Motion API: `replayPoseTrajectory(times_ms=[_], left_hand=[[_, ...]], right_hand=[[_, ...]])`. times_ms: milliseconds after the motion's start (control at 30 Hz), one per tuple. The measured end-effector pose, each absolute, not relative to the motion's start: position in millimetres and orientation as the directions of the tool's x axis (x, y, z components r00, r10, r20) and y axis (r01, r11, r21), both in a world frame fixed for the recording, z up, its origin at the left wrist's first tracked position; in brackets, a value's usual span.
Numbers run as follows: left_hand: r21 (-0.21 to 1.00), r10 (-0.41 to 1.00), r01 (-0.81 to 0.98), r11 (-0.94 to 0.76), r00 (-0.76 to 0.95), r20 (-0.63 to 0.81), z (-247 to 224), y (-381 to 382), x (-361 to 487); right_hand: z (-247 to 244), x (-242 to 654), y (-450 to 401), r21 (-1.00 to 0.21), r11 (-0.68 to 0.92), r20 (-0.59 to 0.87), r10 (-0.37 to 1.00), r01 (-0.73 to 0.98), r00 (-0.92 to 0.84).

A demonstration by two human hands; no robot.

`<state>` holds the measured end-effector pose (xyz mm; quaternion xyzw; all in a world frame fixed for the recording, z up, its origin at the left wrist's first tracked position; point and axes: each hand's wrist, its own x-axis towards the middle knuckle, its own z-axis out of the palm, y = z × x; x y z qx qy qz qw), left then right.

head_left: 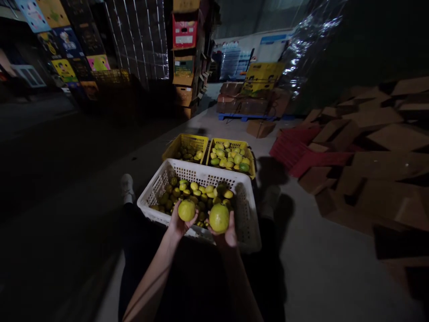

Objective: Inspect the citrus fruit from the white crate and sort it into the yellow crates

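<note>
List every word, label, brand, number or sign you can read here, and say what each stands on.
No text can be read.
Red box: pale label, too blurred to read.
Blue box: pale print, too small and blurred.
Yellow box: dark print, too blurred.
White crate, left fruit, right fruit: no lettering shows.

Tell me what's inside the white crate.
The white crate holds many yellow and greenish fruits. The left hand and right hand, each holding a round fruit, hide part of its near side; what lies beneath is covered.
</note>
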<state>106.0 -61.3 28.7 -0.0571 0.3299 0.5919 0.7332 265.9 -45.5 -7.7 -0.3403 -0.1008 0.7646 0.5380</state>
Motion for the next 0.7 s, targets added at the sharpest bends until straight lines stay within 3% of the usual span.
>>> replayPoseTrajectory(times_ms=[200,400,700], left_hand=[[0.306,0.817,-0.91,0.28,0.058,-0.574,31.5,-53.3,107.7],[0.326,0.796,-0.876,0.356,0.101,-0.597,29.5,-55.9,108.7],[0.409,0.795,-0.83,0.38,0.068,-0.602,45.1,-62.5,113.9]], right_hand=[[-6.0,263.3,-50.1,-0.614,-0.358,-0.402,0.909,-0.704,-0.112],[-3.2,261.9,-46.7,-0.537,-0.474,-0.468,0.856,-0.698,-0.22],[-18.1,260.7,-39.8,-0.54,-0.46,-0.473,0.858,-0.705,-0.198]])
